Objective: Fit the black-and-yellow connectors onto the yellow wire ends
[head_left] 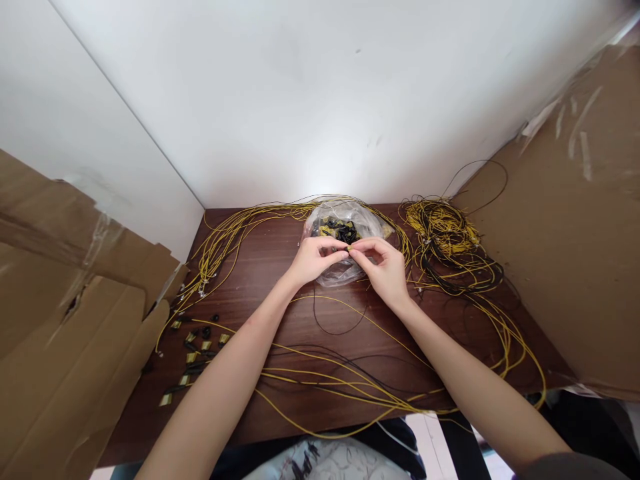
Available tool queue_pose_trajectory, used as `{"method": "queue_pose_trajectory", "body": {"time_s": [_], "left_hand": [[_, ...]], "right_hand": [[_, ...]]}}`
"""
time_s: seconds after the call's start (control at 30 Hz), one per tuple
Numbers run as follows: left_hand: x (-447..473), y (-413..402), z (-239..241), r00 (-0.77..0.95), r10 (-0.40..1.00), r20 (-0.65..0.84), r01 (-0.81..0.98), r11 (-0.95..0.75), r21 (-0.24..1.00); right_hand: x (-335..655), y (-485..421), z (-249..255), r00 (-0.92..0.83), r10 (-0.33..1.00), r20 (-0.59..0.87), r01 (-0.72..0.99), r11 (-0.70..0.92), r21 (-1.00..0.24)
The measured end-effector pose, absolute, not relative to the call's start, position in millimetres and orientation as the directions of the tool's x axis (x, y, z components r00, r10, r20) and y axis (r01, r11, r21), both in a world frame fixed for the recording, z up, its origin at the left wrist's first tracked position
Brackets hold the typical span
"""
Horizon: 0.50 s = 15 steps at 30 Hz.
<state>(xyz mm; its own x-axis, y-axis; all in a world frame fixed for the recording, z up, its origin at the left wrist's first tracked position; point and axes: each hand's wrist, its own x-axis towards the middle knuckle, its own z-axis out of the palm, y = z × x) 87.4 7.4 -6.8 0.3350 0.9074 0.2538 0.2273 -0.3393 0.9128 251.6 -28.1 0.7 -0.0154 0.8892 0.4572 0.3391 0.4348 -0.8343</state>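
My left hand [314, 258] and my right hand [384, 267] meet over the middle of a dark wooden table [280, 267], fingertips pinched together on a small black-and-yellow connector piece [347, 249]. Both hands hover just in front of a clear plastic bag [345, 230] filled with small black and yellow parts. Thin yellow and black wires [345, 387] run under my forearms across the table.
A tangled coil of yellow and black wires [450, 247] lies at the right. More yellow wires [220, 247] arc along the back left. Several small finished brass-and-black pieces [193, 353] sit at the left front. Cardboard sheets [70, 320] flank both sides; a white wall stands behind.
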Motion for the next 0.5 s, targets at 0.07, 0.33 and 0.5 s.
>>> {"method": "queue_pose_trajectory", "body": {"time_s": [0.07, 0.33, 0.5], "left_hand": [[87.1, 7.7, -7.5, 0.331, 0.906, 0.265, 0.231, -0.35, 0.908], [86.6, 8.1, -10.2, 0.36, 0.907, 0.221, 0.191, -0.303, 0.934], [86.3, 5.4, -5.7, 0.388, 0.897, 0.21, 0.185, -0.299, 0.936]], "right_hand": [[251.9, -28.2, 1.3, -0.014, 0.889, 0.457, 0.343, 0.434, -0.833], [251.5, -30.9, 2.7, -0.033, 0.875, 0.484, 0.358, 0.462, -0.811], [251.2, -32.2, 3.0, -0.039, 0.859, 0.51, 0.379, 0.485, -0.788]]}}
